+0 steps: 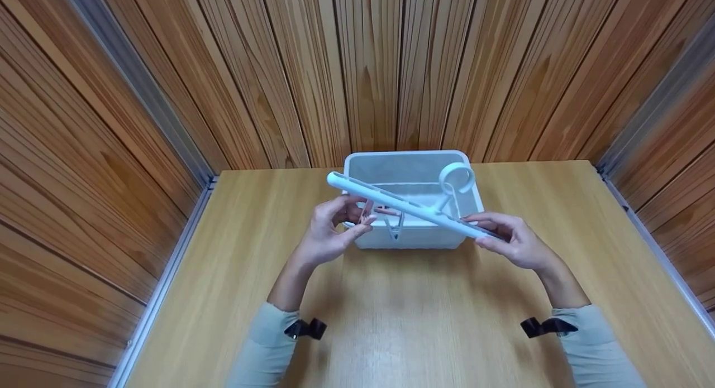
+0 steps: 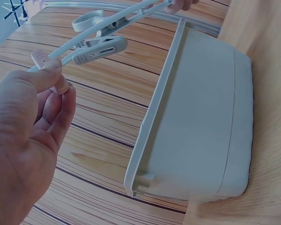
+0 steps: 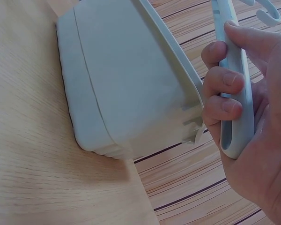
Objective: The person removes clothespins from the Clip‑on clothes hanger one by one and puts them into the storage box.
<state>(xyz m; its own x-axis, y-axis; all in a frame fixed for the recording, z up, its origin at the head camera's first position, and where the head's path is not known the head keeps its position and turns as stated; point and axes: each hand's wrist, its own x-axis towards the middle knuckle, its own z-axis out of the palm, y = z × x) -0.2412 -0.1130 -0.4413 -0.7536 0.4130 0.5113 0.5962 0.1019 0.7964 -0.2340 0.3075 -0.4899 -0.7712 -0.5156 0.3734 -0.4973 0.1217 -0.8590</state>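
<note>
at frame centre, above the white bin on the desk, the right hand grips one end of the hanger to steady it while the left hand pinches a dangling clip.

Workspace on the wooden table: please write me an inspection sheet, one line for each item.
Surface: light wooden table, bare around the bin.
Job's things: white clip hanger held slanted over a white plastic bin; pegs hang under it.
Clutter: nothing seen.
Grippers: left hand pinches a pinkish peg under the hanger; right hand grips the hanger's end.
Cables: nothing seen; a black strap sits on each wrist.
Surroundings: wood-panel walls on three sides, with metal corner strips.
</note>
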